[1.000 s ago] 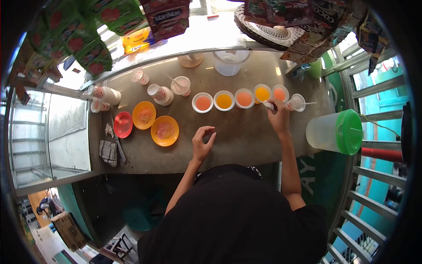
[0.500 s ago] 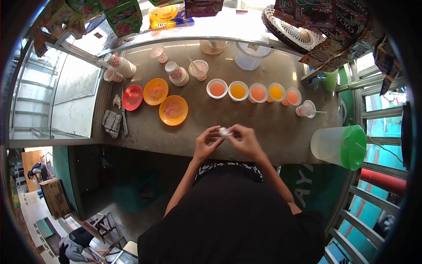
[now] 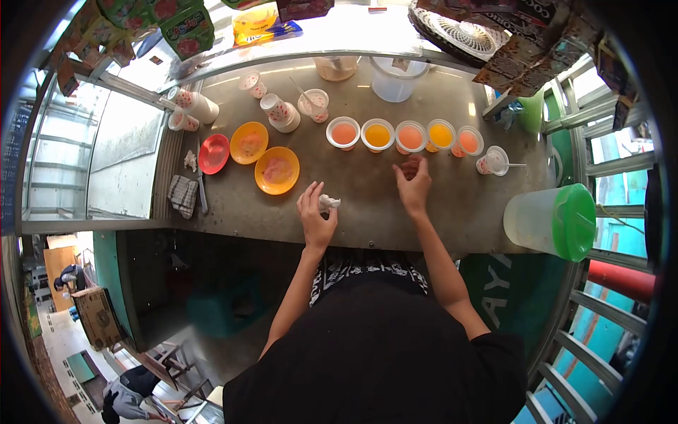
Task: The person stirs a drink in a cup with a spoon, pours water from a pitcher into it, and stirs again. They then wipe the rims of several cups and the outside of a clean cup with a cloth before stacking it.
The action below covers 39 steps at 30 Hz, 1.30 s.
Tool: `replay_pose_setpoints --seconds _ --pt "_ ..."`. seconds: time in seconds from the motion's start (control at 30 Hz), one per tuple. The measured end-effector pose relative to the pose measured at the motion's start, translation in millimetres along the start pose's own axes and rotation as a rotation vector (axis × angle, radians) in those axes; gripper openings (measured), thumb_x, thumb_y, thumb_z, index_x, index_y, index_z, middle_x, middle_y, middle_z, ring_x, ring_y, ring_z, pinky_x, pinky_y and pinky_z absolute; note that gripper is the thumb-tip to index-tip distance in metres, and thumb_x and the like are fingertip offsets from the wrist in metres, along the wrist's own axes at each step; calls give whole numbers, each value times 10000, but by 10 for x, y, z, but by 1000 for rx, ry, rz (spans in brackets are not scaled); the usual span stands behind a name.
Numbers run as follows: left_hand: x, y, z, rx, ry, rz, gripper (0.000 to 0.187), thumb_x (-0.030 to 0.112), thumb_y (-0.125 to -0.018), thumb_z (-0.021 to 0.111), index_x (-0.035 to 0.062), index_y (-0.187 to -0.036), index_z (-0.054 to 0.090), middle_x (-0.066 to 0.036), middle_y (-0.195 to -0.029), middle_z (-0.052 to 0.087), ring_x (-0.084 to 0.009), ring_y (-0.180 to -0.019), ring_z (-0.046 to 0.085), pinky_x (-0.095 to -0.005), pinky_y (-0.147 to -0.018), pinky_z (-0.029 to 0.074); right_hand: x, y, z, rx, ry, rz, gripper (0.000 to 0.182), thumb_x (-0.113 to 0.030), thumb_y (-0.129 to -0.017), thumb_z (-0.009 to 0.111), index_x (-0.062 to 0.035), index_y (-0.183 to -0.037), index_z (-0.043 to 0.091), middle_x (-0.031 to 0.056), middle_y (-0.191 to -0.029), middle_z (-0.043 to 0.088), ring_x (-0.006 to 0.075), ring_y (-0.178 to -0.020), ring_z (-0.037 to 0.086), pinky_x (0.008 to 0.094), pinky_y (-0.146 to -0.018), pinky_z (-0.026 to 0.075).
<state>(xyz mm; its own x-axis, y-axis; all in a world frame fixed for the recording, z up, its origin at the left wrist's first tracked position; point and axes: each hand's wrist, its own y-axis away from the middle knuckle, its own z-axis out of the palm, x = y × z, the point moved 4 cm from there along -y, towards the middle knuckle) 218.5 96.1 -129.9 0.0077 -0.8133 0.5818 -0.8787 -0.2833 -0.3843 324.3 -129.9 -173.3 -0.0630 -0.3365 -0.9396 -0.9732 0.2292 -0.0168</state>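
My left hand [image 3: 316, 215] is closed around a crumpled white tissue [image 3: 328, 203] above the near part of the counter. Further right, my right hand [image 3: 413, 185] reaches forward with loosely bent fingers apart and nothing visible in them. Its fingertips are just in front of a row of drink cups: a pink one [image 3: 344, 133], a yellow one [image 3: 378, 134], another pink one [image 3: 409, 136], another yellow one [image 3: 441, 134] and a last pink one [image 3: 467, 141]. At the row's right end, a cup with a spoon [image 3: 493, 162] leans outward in the view.
Orange plates [image 3: 289, 185] with pink residue and a red plate [image 3: 214, 154] lie left, near a checked cloth [image 3: 183, 196] and a knife [image 3: 203, 194]. Stacked cups [image 3: 277, 109] stand behind. A green-lidded container [image 3: 537, 220] is right. Sachets [image 3: 185, 33] hang overhead.
My hands have separated. The left has moved left with the tissue; the right has let go of it and moved right and forward, close to the cups. The camera view has shifted slightly.
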Motion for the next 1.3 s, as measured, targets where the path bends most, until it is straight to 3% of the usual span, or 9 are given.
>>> replay_pose_setpoints --seconds 0.1,0.17,0.4,0.47,0.57,0.7,0.8,1.1,1.3 --pt "117 -153 97 -49 131 31 490 20 -731 659 44 -1216 602 -137 -1158 609 -309 -1045 578 -406 -926 464 92 -170 -87 115 22 -30 480 -116 -769 786 -10 -1165 537 86 -801 677 167 -668 651 312 -638 527" --pt "198 -288 359 -329 528 -238 462 76 -762 709 35 -1210 609 -153 -1137 620 -330 -999 618 -411 -847 496 57 -268 -105 39 95 -15 419 -124 -773 783 -9 -1110 564 84 -743 675 190 -656 666 325 -638 526" --pt "246 -732 1022 -182 400 91 513 220 -768 779 -9 -1189 596 -175 -994 660 -371 -916 636 -420 -824 503 58 -427 -10 62 113 -149 365 -232 -795 789 -7 -1035 630 113 -759 704 202 -681 695 328 -646 529" --pt "226 -799 1096 -332 400 -24 589 192 -771 771 -50 -1255 539 -239 -1145 628 -377 -1019 625 -425 -895 490 38 -416 8 89 69 -159 308 -152 -782 776 -1 -998 616 129 -738 683 249 -676 685 356 -640 522" --pt "240 -855 1105 -279 412 27 522 276 -782 779 -27 -1166 596 -211 -1031 667 -373 -1008 636 -425 -875 491 56 -445 27 110 85 -193 373 -239 -796 790 -6 -1036 627 104 -728 688 188 -642 673 323 -614 514" --pt "262 -896 1090 -297 429 29 492 281 -799 771 -25 -1146 605 -215 -1047 674 -365 -1026 640 -421 -869 494 33 -452 49 139 89 -178 374 -249 -800 790 -5 -1030 625 87 -688 663 169 -596 632 316 -591 497" --pt "288 -928 1075 -332 401 -11 476 299 -820 755 -24 -1138 609 -213 -995 689 -373 -978 656 -427 -838 507 49 -467 70 148 85 -170 373 -254 -802 789 -6 -1025 623 75 -660 638 157 -566 592 313 -574 483" --pt "313 -944 1163 -301 299 3 353 232 -865 691 -44 -1057 582 -230 -789 651 -403 -763 654 -460 -666 504 39 -491 104 162 130 -123 387 -266 -798 789 -9 -1036 625 121 -747 692 222 -679 692 337 -631 522" --pt "322 -974 1153 -291 264 6 347 260 -883 668 -48 -1021 586 -218 -713 632 -410 -682 641 -469 -622 493 27 -479 113 185 115 -129 372 -270 -799 791 -14 -1015 629 75 -665 644 152 -581 611 306 -583 491"
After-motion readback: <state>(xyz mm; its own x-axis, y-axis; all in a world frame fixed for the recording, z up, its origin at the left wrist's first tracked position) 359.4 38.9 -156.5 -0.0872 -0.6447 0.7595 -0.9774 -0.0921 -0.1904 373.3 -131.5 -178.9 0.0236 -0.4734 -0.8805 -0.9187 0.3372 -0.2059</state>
